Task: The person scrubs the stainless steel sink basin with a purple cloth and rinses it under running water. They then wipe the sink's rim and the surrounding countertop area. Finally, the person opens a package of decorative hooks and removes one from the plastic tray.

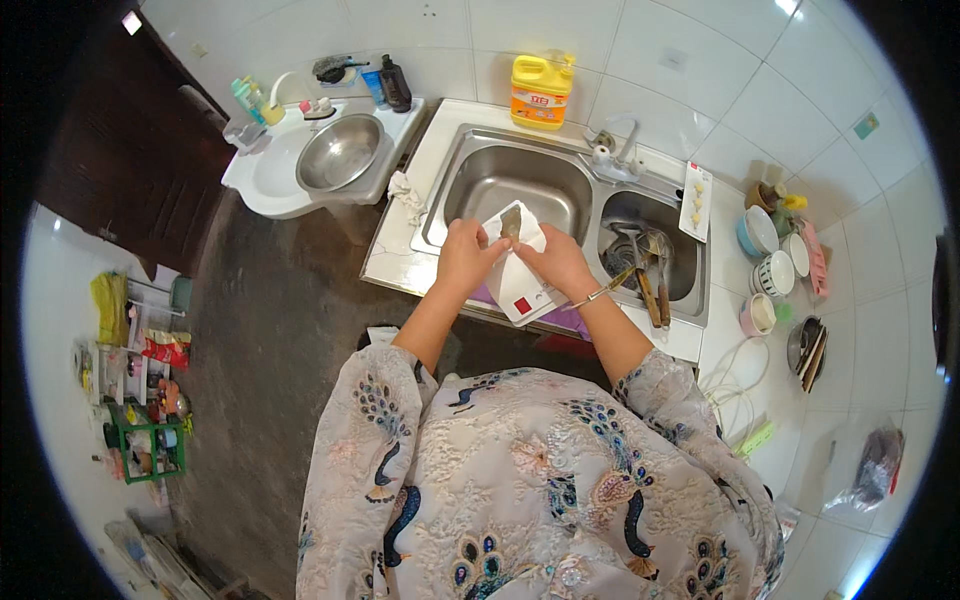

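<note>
Above the front rim of the double sink, my left hand (465,262) and my right hand (556,265) meet with thumbs and fingertips pinched close together. Between them is a white card (522,290) with a red square near its lower end, tilted over the counter edge. A small greyish, see-through-looking piece (511,222) shows at the fingertips against the card's white upper part; its kind is unclear. The fingers partly cover both. A similar white card (695,203) with several small yellowish pieces on it lies along the right basin's far right corner.
The large steel basin (515,175) lies just beyond my hands; the right basin holds utensils with wooden handles (655,290). A yellow jug (540,92) stands behind near the tap (615,160). Bowls (773,272) line the right counter. Left stands a washbasin with a metal bowl (340,152).
</note>
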Available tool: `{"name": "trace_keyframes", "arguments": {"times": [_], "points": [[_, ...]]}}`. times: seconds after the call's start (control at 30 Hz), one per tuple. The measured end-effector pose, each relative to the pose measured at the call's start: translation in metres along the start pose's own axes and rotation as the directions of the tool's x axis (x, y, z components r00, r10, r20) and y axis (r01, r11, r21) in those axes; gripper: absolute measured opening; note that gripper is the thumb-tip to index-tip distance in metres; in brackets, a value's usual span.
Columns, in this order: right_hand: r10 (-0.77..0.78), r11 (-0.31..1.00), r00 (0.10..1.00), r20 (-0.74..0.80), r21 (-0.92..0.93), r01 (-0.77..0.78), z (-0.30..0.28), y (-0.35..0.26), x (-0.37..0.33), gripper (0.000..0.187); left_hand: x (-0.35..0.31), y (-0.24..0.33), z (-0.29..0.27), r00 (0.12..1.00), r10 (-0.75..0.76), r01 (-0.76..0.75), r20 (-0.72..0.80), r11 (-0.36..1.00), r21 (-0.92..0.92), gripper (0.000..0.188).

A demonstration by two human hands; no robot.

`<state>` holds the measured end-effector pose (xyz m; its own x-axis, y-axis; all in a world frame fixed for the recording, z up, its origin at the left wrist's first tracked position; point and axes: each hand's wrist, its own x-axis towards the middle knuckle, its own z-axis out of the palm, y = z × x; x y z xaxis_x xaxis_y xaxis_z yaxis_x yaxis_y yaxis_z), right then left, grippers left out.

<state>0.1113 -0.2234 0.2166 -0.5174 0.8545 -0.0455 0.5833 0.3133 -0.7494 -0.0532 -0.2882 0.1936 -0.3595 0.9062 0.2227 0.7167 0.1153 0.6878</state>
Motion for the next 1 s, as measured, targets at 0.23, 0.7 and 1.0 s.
{"name": "trace_keyframes", "arguments": {"times": [0.23,0.7,1.0], "points": [[-0.086,0.995,0.994,-0.063,-0.056,0.083,0.007,0.006,-0.005,0.040,0.012,0.002,-0.006,0.965,-0.175,0.178,0.195,0.984,0.001,0.035],[-0.032,0.999,0.999,0.037,0.025,0.031,0.012,0.023,0.014,0.042,0.019,-0.067,0.024,0.986,-0.122,0.146,0.115,0.963,-0.225,0.020],[0.150,0.889,0.978,0.142,0.414,-0.196,0.014,0.025,0.019,0.034,0.013,-0.045,-0.015,0.857,-0.446,0.400,0.258,0.261,-0.879,0.007]]}}
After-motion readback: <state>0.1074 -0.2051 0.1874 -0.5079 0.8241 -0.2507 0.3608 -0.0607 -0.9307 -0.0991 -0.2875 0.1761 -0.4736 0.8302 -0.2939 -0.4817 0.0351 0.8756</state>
